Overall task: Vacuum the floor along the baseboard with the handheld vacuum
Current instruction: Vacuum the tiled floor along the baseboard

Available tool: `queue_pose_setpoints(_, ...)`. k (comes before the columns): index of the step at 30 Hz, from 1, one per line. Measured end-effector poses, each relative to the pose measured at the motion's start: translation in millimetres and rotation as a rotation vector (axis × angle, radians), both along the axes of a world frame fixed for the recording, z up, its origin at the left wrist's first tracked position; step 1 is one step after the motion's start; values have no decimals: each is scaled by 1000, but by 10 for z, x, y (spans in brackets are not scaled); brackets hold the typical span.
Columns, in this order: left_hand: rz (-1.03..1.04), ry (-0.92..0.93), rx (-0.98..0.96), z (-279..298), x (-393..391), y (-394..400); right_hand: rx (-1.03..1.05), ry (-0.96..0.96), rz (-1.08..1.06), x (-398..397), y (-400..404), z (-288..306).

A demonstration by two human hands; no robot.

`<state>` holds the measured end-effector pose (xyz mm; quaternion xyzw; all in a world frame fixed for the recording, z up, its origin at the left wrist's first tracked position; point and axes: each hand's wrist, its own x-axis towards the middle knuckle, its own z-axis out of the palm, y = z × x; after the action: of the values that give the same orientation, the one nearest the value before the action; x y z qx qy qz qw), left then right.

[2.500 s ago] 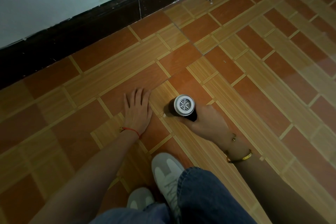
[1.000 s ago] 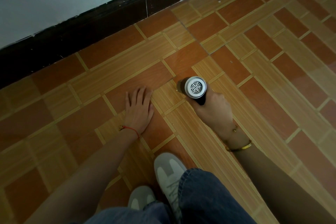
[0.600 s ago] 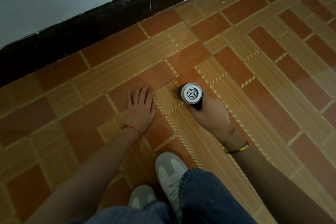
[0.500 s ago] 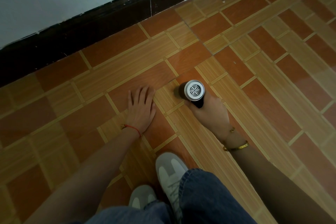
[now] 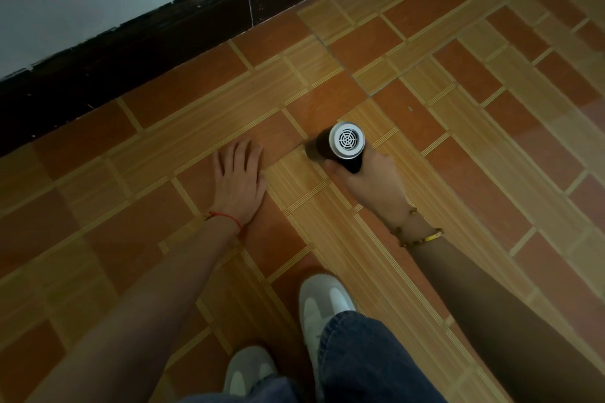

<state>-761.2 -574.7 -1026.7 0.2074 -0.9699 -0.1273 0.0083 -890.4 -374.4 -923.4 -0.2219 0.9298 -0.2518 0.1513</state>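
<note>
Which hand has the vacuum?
The right hand grips the handheld vacuum; the left hand lies flat on the floor, holding nothing.

1. Handheld vacuum (image 5: 342, 145): a dark cylindrical body with a round white vented end cap facing up, nose tilted down to the left and touching the floor (image 5: 458, 147).
2. Floor: orange and tan wood-pattern tiles.
3. Baseboard (image 5: 163, 39): dark brown strip along the far wall, well apart from the vacuum.
</note>
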Motion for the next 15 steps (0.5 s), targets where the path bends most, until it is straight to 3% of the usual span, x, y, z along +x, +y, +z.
queue_pose_setpoints(5, -15, 15, -25, 38, -351, -115, -69, 10, -135, -298, 14, -55)
queue_pose_setpoints(15, 35, 46, -13, -109, -839, -292, 29, 88, -126, -743, -232, -59)
